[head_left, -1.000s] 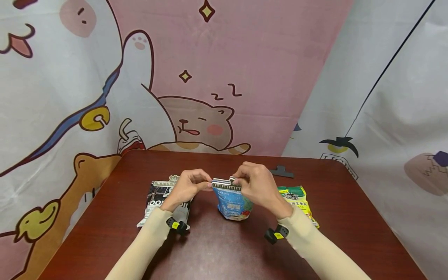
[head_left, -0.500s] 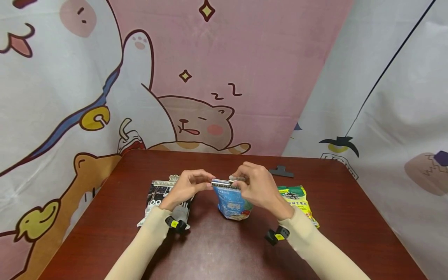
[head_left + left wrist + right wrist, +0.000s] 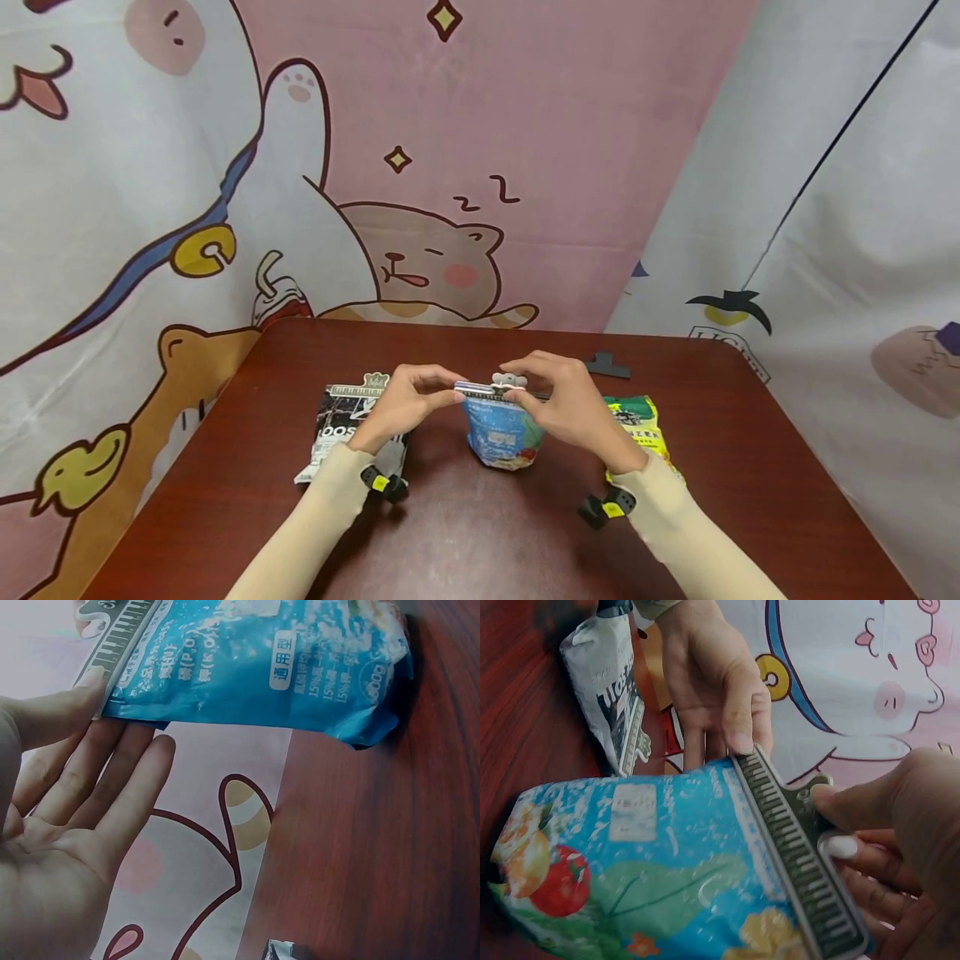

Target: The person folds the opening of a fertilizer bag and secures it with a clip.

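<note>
- One blue printed plastic bag (image 3: pixel 501 433), upright between two hands; contact with the one reddish-brown wooden table (image 3: pixel 480 542) impossible to tell.
- One black-and-silver piano-key clip (image 3: pixel 791 840), along the blue bag's top edge.
- One left hand (image 3: pixel 408 404): thumb and fingers nearly together, pinching the clip's end at the blue bag's left top corner.
- One right hand (image 3: pixel 567 404): thumb and fingers partly spread, loosely pinching the clip's handle above the blue bag.
- One black-and-white plastic bag (image 3: pixel 341 429), left of the blue bag, with a second piano-key clip (image 3: pixel 345 391) at its top.
- One green-and-yellow plastic bag (image 3: pixel 641 425), right of the blue bag.
- One dark grey T-shaped clip (image 3: pixel 609 367), beyond and right of the blue bag.
</note>
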The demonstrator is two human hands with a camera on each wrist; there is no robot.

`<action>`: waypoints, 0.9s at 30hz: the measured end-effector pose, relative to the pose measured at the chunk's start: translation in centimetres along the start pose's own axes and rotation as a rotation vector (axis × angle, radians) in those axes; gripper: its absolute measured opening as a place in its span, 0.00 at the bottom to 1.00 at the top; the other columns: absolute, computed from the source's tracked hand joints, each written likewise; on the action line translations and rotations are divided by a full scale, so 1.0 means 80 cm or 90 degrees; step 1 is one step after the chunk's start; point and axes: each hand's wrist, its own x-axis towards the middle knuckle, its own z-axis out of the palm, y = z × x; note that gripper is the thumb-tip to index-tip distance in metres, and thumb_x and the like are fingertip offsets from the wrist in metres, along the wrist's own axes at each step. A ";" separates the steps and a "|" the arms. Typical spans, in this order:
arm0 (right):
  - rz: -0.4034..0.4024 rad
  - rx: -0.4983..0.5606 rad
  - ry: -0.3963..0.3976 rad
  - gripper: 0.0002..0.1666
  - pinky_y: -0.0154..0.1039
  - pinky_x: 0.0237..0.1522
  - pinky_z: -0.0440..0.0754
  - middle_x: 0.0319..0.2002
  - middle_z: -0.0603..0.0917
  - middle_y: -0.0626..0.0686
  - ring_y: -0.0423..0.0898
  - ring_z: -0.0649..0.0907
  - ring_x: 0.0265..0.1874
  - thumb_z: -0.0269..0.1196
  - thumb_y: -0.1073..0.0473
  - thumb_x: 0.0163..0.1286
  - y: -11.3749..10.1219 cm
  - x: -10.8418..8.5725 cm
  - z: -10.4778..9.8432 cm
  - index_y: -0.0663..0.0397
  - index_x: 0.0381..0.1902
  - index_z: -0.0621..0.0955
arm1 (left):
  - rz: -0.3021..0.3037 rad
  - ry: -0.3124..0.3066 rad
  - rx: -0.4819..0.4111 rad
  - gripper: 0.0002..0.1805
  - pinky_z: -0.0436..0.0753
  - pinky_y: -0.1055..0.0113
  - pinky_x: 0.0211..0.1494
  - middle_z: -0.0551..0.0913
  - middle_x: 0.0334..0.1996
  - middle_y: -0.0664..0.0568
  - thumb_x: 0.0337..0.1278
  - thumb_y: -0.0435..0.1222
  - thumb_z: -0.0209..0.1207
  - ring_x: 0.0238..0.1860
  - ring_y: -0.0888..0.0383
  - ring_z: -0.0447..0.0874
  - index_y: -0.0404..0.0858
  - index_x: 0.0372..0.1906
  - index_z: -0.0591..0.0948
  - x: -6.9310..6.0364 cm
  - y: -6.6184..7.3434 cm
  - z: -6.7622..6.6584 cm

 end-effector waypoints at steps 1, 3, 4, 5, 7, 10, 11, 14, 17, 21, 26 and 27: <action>0.004 0.009 -0.003 0.20 0.38 0.43 0.90 0.46 0.88 0.43 0.39 0.89 0.40 0.74 0.59 0.65 0.002 -0.002 -0.001 0.45 0.55 0.87 | -0.003 0.001 0.002 0.10 0.86 0.64 0.49 0.91 0.40 0.50 0.58 0.40 0.73 0.41 0.57 0.91 0.48 0.46 0.91 0.000 0.000 0.000; 0.011 0.023 -0.004 0.24 0.40 0.45 0.90 0.50 0.88 0.45 0.42 0.90 0.42 0.74 0.61 0.64 0.007 -0.008 -0.003 0.44 0.58 0.86 | -0.008 0.001 0.004 0.10 0.86 0.63 0.49 0.91 0.40 0.50 0.58 0.40 0.73 0.41 0.57 0.91 0.49 0.45 0.91 0.001 0.000 0.001; 0.011 0.030 -0.004 0.26 0.42 0.46 0.90 0.51 0.88 0.46 0.44 0.91 0.44 0.75 0.61 0.63 0.010 -0.011 -0.004 0.44 0.59 0.85 | -0.009 0.001 0.003 0.10 0.86 0.63 0.49 0.91 0.40 0.50 0.58 0.40 0.73 0.41 0.57 0.91 0.49 0.45 0.91 0.001 0.000 0.002; 0.014 0.033 -0.002 0.27 0.43 0.46 0.90 0.53 0.88 0.47 0.45 0.91 0.45 0.75 0.62 0.63 0.013 -0.014 -0.005 0.44 0.60 0.85 | -0.009 0.002 0.002 0.10 0.86 0.63 0.49 0.91 0.40 0.50 0.58 0.39 0.73 0.41 0.57 0.90 0.49 0.45 0.91 0.001 0.000 0.002; 0.015 0.034 0.003 0.28 0.45 0.48 0.89 0.54 0.88 0.48 0.47 0.91 0.47 0.75 0.61 0.63 0.019 -0.020 -0.006 0.43 0.61 0.84 | -0.008 0.003 0.001 0.10 0.86 0.63 0.49 0.91 0.39 0.51 0.58 0.39 0.73 0.41 0.58 0.90 0.49 0.45 0.91 0.001 0.000 0.002; 0.037 0.044 0.012 0.28 0.41 0.44 0.89 0.54 0.88 0.47 0.47 0.90 0.48 0.75 0.57 0.63 0.028 -0.030 -0.007 0.39 0.62 0.83 | -0.008 0.002 0.002 0.11 0.86 0.63 0.49 0.91 0.39 0.52 0.58 0.39 0.73 0.42 0.58 0.90 0.48 0.46 0.90 0.001 -0.001 0.002; 0.049 0.051 0.015 0.28 0.39 0.42 0.89 0.54 0.89 0.46 0.46 0.89 0.48 0.75 0.55 0.64 0.031 -0.034 -0.007 0.37 0.62 0.83 | -0.008 0.001 0.001 0.11 0.86 0.63 0.49 0.91 0.39 0.52 0.58 0.39 0.73 0.42 0.58 0.90 0.48 0.46 0.90 0.001 -0.001 0.002; 0.084 0.089 0.019 0.27 0.35 0.38 0.85 0.54 0.89 0.44 0.44 0.88 0.48 0.74 0.51 0.65 0.039 -0.046 -0.008 0.32 0.62 0.81 | -0.011 -0.005 -0.004 0.11 0.86 0.63 0.50 0.91 0.40 0.52 0.59 0.39 0.72 0.42 0.57 0.90 0.48 0.46 0.90 0.001 -0.003 0.001; 0.126 0.109 0.027 0.25 0.42 0.48 0.87 0.55 0.88 0.41 0.43 0.87 0.52 0.73 0.48 0.67 0.047 -0.058 -0.008 0.30 0.61 0.82 | -0.013 -0.009 -0.011 0.11 0.87 0.62 0.51 0.91 0.41 0.50 0.59 0.39 0.72 0.43 0.57 0.90 0.48 0.47 0.90 0.002 -0.004 0.002; 0.184 0.132 0.045 0.18 0.48 0.53 0.87 0.51 0.89 0.40 0.45 0.88 0.51 0.72 0.47 0.67 0.056 -0.071 -0.007 0.32 0.54 0.85 | -0.016 -0.009 -0.010 0.11 0.86 0.62 0.51 0.91 0.42 0.50 0.59 0.39 0.72 0.44 0.58 0.90 0.48 0.47 0.90 0.002 -0.002 0.003; 0.214 0.199 0.054 0.12 0.36 0.44 0.87 0.44 0.91 0.46 0.45 0.90 0.41 0.71 0.48 0.68 0.068 -0.078 -0.005 0.39 0.48 0.88 | -0.038 0.000 -0.027 0.12 0.87 0.64 0.51 0.91 0.44 0.50 0.58 0.39 0.72 0.44 0.56 0.91 0.45 0.47 0.90 0.001 0.001 0.004; 0.214 0.203 0.053 0.12 0.36 0.43 0.87 0.43 0.91 0.47 0.45 0.91 0.40 0.71 0.48 0.69 0.070 -0.078 -0.004 0.40 0.48 0.88 | -0.044 0.002 -0.039 0.12 0.88 0.63 0.51 0.91 0.44 0.49 0.58 0.38 0.72 0.44 0.55 0.92 0.43 0.47 0.90 0.001 0.002 0.004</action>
